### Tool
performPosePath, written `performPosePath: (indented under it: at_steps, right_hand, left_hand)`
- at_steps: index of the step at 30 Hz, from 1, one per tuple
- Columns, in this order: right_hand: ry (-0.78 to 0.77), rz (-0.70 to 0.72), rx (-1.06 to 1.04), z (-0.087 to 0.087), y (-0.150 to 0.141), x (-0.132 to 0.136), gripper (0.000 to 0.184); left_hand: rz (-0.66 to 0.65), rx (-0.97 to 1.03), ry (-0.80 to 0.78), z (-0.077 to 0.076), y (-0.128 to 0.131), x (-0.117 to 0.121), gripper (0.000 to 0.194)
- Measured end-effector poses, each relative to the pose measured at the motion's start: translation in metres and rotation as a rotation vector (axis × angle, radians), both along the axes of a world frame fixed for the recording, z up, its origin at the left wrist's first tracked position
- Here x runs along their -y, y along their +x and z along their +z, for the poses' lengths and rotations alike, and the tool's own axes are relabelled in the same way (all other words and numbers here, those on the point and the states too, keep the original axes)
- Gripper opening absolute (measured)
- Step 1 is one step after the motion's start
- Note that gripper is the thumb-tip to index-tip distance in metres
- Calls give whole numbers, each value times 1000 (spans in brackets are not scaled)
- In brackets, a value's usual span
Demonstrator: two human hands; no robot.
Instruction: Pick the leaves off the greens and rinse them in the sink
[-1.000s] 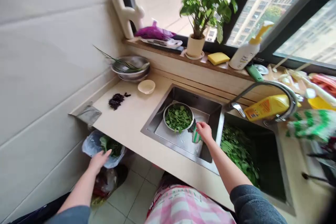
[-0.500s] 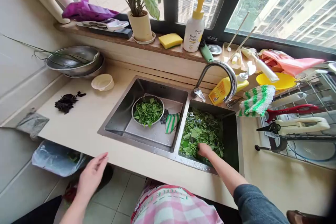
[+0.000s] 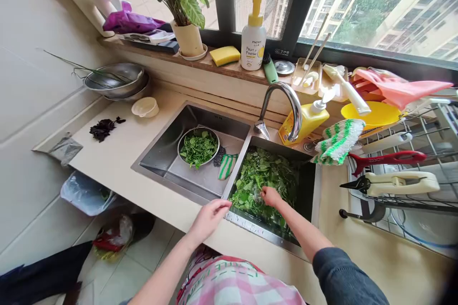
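My right hand is down in the right sink basin, fingers closed on green leaves that float in water. My left hand hovers over the front rim of the sink, beside the leaves, fingers loosely curled and holding nothing. In the left basin a metal bowl holds more green leaves, with a dark scrubber and a green striped cloth next to it.
A curved tap stands behind the basins, with a yellow bottle beside it. The sill holds a potted plant, sponge and soap pump. A dish rack is at right; steel bowls and a bin bag at left.
My left hand rose from near the bin bag to the sink's front rim. My right hand left the striped cloth in the left basin and went into the leaves in the right basin.
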State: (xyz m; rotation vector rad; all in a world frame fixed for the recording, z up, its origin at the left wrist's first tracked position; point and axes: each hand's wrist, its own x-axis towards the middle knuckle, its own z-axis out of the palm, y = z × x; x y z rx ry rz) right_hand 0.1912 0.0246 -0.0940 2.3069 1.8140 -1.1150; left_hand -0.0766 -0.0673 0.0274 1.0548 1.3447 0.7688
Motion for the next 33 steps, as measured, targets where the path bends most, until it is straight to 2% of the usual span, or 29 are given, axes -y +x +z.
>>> performPosePath:
  at_steps: [3,6,9,12,14,16,18,19,23,25,27,29,31,33]
  right_hand:
    - [-32,-36,-147,12,10,26,23]
    - [-47,-108,-438,33,20,40,29]
    - [-11,3,-636,58,22,48,25]
    - [20,107,-675,77,18,51,23]
    - [18,11,-683,81,17,47,28]
    - [22,-171,-707,79,19,41,36]
    - [26,-305,-716,70,24,35,41]
    - [34,-318,-669,64,27,33,41]
    - [126,-235,-252,43,35,34,34]
    - [189,-189,-164,40,32,37,38]
    - [248,-95,-266,42,22,39,36]
    - [270,32,-482,47,8,40,36]
    - [221,136,-647,49,-6,40,33]
    - [112,194,-685,45,-15,40,24]
  left_hand:
    - [-150,-33,36,-16,44,-26,23]
    - [-253,-224,244,-33,80,-46,29]
    - [-413,-298,501,-42,104,-60,39]
    - [-533,-368,560,-47,115,-67,27]
    - [-494,-430,509,-51,114,-69,19]
    - [-386,-436,404,-56,108,-69,16]
    - [-267,-335,243,-61,102,-68,16]
    - [-212,-239,149,-62,99,-68,16]
    - [-66,224,-207,-56,91,-70,28]
    - [1,368,-303,-49,88,-72,33]
    - [55,471,-330,-43,84,-73,36]
    - [71,545,-335,-38,79,-74,36]
    - [77,562,-320,-34,74,-75,35]
    - [116,520,-275,-31,67,-77,37]
